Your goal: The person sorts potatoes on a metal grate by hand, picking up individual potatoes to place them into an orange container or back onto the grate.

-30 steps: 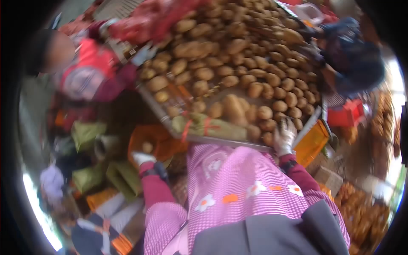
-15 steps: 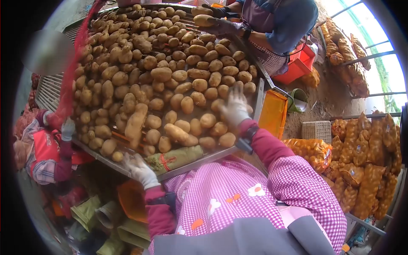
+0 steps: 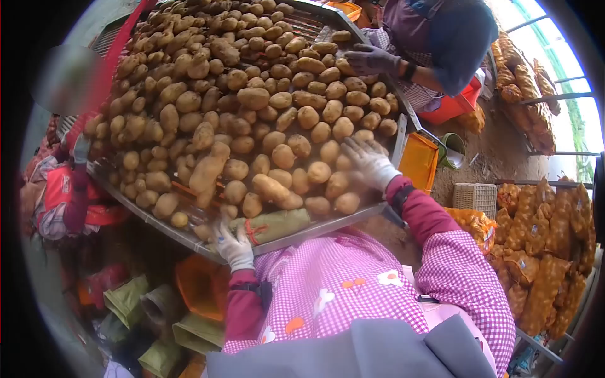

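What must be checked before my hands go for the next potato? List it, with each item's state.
1. Right hand free: ok. The right hand lies with its fingers spread on the potatoes and grips none.
2. Left hand free: cannot tell. The left hand is at the near rim of the tray, beside the green roll, and is blurred.
3. Both hands gloved: ok.
4. Co-worker's hand out of the way: ok. It is at the far side, apart from both.
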The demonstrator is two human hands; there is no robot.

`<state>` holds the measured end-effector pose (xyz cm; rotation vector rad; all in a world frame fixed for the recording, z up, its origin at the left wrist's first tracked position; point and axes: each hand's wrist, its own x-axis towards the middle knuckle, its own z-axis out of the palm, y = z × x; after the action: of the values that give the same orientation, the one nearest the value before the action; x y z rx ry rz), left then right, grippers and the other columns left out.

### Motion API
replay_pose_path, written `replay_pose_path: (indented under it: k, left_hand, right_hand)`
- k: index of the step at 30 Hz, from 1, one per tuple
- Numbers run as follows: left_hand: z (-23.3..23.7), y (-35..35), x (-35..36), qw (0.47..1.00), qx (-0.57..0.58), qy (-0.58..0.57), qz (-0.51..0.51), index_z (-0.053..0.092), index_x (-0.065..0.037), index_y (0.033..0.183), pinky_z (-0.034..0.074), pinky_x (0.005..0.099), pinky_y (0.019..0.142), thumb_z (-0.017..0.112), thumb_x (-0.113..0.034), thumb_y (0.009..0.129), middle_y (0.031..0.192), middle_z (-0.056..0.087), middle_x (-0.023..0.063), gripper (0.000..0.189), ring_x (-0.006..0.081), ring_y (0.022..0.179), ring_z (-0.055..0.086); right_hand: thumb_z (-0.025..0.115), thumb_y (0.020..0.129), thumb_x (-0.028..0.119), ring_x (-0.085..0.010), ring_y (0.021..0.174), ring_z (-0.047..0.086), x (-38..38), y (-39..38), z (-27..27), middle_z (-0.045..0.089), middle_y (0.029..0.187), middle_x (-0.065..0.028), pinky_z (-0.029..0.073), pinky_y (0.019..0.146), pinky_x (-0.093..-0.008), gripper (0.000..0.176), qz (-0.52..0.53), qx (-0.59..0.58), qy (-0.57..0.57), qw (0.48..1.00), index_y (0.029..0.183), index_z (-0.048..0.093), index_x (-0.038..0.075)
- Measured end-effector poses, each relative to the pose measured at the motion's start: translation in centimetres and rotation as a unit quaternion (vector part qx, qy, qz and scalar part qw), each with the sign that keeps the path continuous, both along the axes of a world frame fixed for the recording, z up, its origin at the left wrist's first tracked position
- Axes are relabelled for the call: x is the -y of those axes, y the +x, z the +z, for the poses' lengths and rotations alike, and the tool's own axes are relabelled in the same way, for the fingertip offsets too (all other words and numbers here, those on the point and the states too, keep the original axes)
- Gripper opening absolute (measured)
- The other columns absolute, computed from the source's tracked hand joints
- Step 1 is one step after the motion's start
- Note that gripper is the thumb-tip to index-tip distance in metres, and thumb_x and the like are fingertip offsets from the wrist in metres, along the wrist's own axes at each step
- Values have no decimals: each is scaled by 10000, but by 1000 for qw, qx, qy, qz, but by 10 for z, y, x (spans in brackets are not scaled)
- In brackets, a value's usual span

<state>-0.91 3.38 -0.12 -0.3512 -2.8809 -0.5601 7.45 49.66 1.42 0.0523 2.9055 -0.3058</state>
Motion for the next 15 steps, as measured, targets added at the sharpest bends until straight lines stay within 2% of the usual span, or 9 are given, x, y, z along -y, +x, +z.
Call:
replay_pose_path:
  k: [2,3,5,6,7,9,11,13,15]
  left_hand:
    - [-4,7,0,1000,0,-3,1,534,-104,1458,343,562,1173,772,-316,913,1441,548,258,631,441,1370,476]
    - [0,6,-4,1000,0,-10,10,547,-98,1444,351,557,1166,768,-329,911,1431,562,239,622,429,1352,494]
    - [-2,5,-2,999,-22,-23,3,564,-87,1423,368,558,1152,762,-345,908,1408,584,213,609,429,1336,507]
    - [-4,5,-1,999,-26,-21,4,569,-83,1417,374,557,1148,759,-349,909,1401,589,208,604,427,1334,509]
    - [-4,5,-1,999,-30,-19,5,573,-79,1410,380,556,1143,756,-354,909,1395,594,203,600,426,1332,512]
    - [-3,6,-1,999,-32,-18,8,579,-73,1404,389,554,1137,754,-357,908,1386,599,199,597,423,1328,516]
    - [2,6,-4,999,-32,-15,14,579,-69,1403,395,552,1132,755,-354,906,1384,598,203,599,421,1327,519]
    - [3,7,-5,1000,-19,-16,19,578,-69,1408,390,542,1147,755,-351,906,1389,595,207,602,420,1334,517]
    - [-2,7,-1,999,-23,-21,22,577,-77,1415,381,540,1158,754,-350,908,1394,593,208,603,420,1336,516]
  right_hand:
    - [655,952,456,-260,1605,244,-13,-11,4,299,1727,-69,169,1282,-544,813,25,-19,55,998,1643,342,164]
    - [653,961,422,-279,1592,271,-14,-15,8,336,1706,-95,185,1268,-552,765,0,-21,35,999,1626,380,161]
    - [646,949,349,-302,1572,309,-2,-21,2,364,1683,-124,198,1265,-524,748,-96,-66,66,991,1617,381,142]
    - [657,946,319,-333,1560,327,7,-24,-19,401,1652,-171,213,1258,-534,730,-186,-172,34,967,1593,406,92]
    - [673,934,306,-346,1518,381,20,-30,-29,461,1594,-194,245,1245,-541,701,-212,-239,58,946,1543,449,41]
    - [675,927,294,-373,1446,452,71,-43,-8,511,1529,-200,294,1221,-536,667,-164,-278,-8,946,1502,478,20]
    - [724,921,360,-365,1467,433,125,-53,1,471,1574,-175,291,1216,-547,744,-32,-229,-83,969,1551,443,80]
    - [772,875,311,-367,1449,451,169,-61,28,476,1563,-184,349,1187,-537,782,75,-209,-171,960,1557,443,115]
    - [767,874,281,-378,1419,483,189,-68,26,487,1547,-191,394,1155,-530,744,116,-196,-158,961,1542,468,150]
